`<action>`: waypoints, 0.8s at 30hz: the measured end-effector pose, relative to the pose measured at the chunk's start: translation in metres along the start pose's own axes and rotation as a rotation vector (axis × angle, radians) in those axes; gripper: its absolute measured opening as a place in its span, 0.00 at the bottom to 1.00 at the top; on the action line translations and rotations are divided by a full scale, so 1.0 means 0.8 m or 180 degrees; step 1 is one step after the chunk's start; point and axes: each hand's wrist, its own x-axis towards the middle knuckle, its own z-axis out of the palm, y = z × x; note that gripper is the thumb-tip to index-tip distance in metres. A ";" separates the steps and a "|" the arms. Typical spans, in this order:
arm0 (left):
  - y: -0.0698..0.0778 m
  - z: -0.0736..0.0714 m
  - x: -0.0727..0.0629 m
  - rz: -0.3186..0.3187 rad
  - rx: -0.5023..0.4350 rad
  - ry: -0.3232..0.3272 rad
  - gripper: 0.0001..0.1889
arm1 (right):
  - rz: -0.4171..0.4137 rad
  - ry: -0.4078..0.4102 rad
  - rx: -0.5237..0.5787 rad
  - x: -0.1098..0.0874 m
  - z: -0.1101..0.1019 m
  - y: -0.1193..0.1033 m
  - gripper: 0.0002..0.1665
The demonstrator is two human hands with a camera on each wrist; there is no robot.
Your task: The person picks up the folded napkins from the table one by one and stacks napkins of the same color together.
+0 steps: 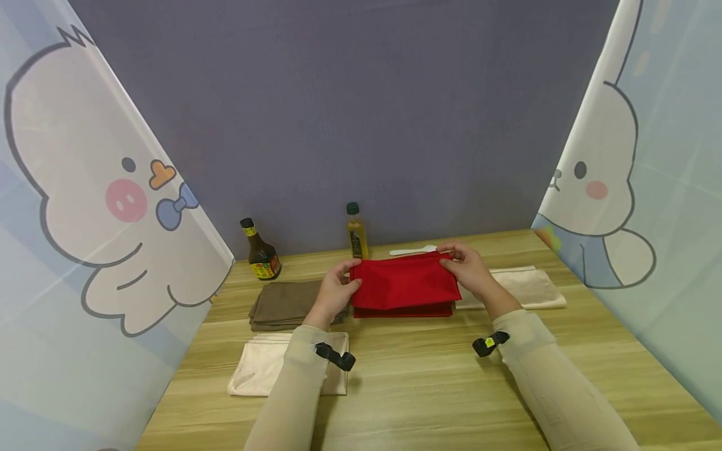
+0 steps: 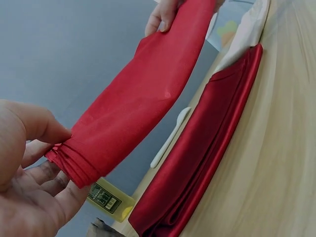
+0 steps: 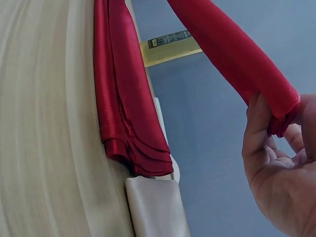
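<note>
A folded bright red cloth point(image 1: 406, 283) is held up level between both hands, several layers thick. My left hand point(image 1: 334, 289) pinches its left end between thumb and fingers, and the stacked folds show at that end in the left wrist view. At the opposite end my right hand point(image 3: 281, 163) pinches the cloth in the same way. Below it a second folded red cloth point(image 2: 197, 143), darker and shinier, lies on the table, with a gap between the two in both wrist views. In the head view the raised cloth hides most of the lower one.
Folded brown cloths point(image 1: 287, 304) lie left of the red one, with cream cloths point(image 1: 259, 369) nearer the front. Another cream cloth point(image 1: 530, 288) lies at right. A dark sauce bottle point(image 1: 264, 254), an oil bottle point(image 1: 356, 235) and a white spoon point(image 1: 407, 251) are near the back wall.
</note>
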 end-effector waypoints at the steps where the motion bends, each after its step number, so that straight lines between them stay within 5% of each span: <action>1: 0.000 0.001 0.000 -0.0001 0.0018 -0.0012 0.26 | 0.0021 0.0004 -0.0037 0.000 0.000 0.001 0.20; 24: -0.020 0.011 0.002 0.0003 0.0420 -0.0049 0.27 | 0.0155 -0.0083 -0.0230 0.000 0.002 0.019 0.23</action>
